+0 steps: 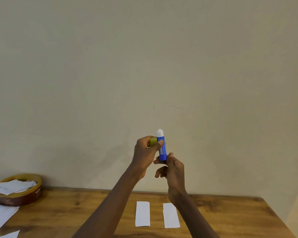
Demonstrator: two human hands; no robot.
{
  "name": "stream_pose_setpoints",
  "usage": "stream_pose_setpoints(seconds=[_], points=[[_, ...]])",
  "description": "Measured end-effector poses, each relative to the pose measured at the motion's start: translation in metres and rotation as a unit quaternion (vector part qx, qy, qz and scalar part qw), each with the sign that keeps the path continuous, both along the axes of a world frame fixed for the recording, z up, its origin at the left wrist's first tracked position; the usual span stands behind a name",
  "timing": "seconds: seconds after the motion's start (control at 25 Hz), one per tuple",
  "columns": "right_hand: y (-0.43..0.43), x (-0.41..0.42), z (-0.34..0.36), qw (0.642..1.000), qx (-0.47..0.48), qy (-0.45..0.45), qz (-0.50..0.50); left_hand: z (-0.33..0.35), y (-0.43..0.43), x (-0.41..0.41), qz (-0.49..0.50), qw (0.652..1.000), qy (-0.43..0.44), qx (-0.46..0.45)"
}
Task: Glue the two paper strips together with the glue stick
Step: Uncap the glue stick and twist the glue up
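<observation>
Head view: glue stick [162,148] upright in the air above the table [230,212], cap [153,142] off, white glue showing well out of the tube. Your left hand [145,156] is closed on tube and cap together; right hand [173,170] fingers [169,156] pinch the base. Judgement: you are twisting the base; stop there, since long glue snaps. Two strips [142,213] lie flat, side by side and apart, under your forearms. Bowl [22,191] of paper scraps sits far left, clear of the work.
</observation>
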State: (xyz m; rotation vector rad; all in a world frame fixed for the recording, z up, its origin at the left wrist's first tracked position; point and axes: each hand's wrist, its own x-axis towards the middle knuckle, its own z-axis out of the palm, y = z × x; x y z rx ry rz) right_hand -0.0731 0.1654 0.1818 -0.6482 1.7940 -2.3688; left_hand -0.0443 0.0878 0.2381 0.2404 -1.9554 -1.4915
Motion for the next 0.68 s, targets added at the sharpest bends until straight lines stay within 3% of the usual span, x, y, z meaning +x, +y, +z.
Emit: stream_pose_setpoints(seconds=[0.16, 0.36, 0.52, 0.68], points=[[-0.0018, 0.003, -0.0012, 0.999, 0.007, 0.029, -0.02, -0.0006, 0.002, 0.0005, -0.015, 1.0, -0.003, 0.017], [0.0009, 0.0032, -0.0013, 1.0, -0.005, 0.002, 0.025, -0.0016, -0.0001, 0.0004, -0.015, 1.0, 0.0, 0.02], [0.0011, 0.0014, -0.0011, 0.998, -0.001, 0.035, -0.05, -0.0009, 0.0008, 0.0003, -0.007, 1.0, -0.005, 0.013], [0.0033, -0.0015, 0.0015, 1.0, 0.006, -0.001, 0.012, -0.0022, -0.0002, 0.0002, 0.002, 1.0, -0.003, 0.003]])
